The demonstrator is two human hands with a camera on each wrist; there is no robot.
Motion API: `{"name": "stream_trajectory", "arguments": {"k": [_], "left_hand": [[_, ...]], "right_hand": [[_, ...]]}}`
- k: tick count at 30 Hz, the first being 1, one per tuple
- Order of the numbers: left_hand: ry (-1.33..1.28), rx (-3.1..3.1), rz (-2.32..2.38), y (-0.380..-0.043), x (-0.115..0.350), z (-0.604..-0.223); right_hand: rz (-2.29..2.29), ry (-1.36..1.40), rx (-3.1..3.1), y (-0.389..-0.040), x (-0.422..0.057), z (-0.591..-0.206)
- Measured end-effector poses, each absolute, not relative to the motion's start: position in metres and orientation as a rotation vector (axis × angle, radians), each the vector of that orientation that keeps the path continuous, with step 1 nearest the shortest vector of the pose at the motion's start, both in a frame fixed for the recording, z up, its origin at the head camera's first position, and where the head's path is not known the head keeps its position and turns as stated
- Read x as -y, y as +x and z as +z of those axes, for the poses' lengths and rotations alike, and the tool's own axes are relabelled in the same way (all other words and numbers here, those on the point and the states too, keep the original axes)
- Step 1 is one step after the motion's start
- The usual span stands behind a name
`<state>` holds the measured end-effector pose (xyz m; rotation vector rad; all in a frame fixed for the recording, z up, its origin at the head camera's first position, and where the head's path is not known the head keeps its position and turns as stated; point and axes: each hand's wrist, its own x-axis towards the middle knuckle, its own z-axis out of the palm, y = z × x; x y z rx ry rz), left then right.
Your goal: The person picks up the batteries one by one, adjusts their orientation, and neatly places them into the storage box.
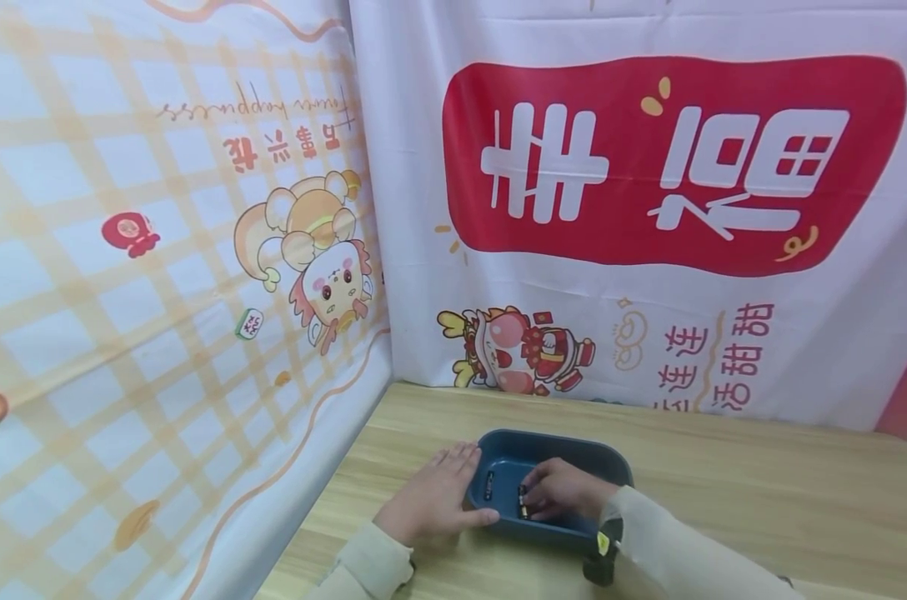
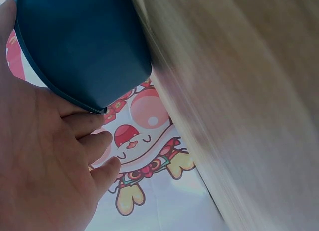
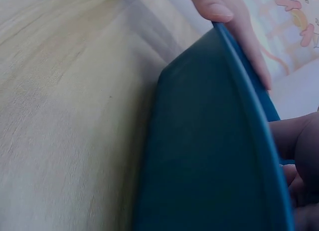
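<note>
A dark blue rectangular basin (image 1: 588, 450) stands on the wooden table. My left hand (image 1: 433, 497) rests against its left end, fingers extended along the rim and the thumb at the front corner. In the left wrist view, that hand (image 2: 45, 146) touches the basin's outer edge. Reaching inside over the near right side, my right hand (image 1: 566, 487) pinches a small black battery (image 1: 523, 502) with a gold-coloured end. Another dark battery (image 1: 488, 485) lies to its left on the basin floor. The basin's wall (image 3: 199, 136) hides most of the right fingers in the right wrist view.
Wooden tabletop (image 1: 761, 492) extends to the right of the basin. A white printed cloth (image 1: 408, 292) hangs behind the table, and a checked cloth (image 1: 161, 333) covers the left side. A dark wrist strap (image 1: 607, 550) sits on the right sleeve by the basin's near wall.
</note>
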<state>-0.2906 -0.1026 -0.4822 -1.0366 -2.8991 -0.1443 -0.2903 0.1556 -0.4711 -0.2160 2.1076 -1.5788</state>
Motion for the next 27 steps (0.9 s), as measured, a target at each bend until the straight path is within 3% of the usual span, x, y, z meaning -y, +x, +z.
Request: {"name": "stream_trajectory", "arguments": {"k": [27], "left_hand": [[-1.073,2.873,-0.141,-0.294,0.104,-0.486]], "right_hand": [[-1.368,-0.196,-2.384,-0.3,-0.108,-0.472]]}}
